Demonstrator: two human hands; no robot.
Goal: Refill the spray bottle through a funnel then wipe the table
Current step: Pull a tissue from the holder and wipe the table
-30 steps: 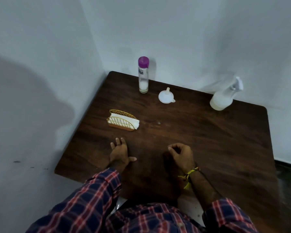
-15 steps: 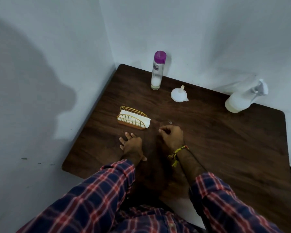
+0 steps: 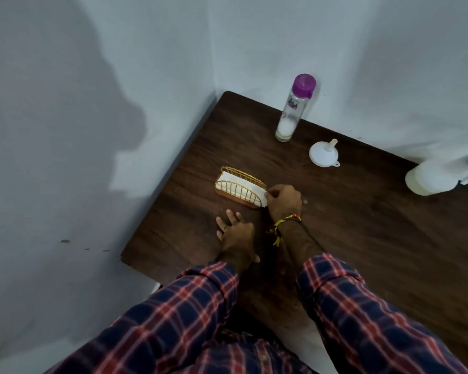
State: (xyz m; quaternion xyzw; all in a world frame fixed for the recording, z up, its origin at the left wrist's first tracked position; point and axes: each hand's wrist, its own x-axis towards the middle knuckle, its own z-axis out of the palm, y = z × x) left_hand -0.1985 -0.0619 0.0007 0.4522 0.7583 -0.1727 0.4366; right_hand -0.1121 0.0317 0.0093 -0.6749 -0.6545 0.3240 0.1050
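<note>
On the dark wooden table (image 3: 362, 252) stands a gold wire napkin holder (image 3: 239, 188) with white napkins (image 3: 257, 194) in it. My right hand (image 3: 283, 201) pinches the right end of the napkins. My left hand (image 3: 235, 232) rests flat on the table just in front of the holder. A clear bottle with a purple cap (image 3: 295, 107) holds a little white liquid at the back. A white funnel (image 3: 324, 153) lies mouth down beside it. The white spray bottle (image 3: 438, 176) lies on its side at the right edge of the view, partly cut off.
Pale walls meet at the corner behind the table's back left. The table's left edge runs close to the left wall. My plaid sleeves (image 3: 349, 306) cover the near edge.
My right hand has moved forward and left to the napkin holder and taken hold of the napkins. My left hand stays flat on the table. The view has shifted left.
</note>
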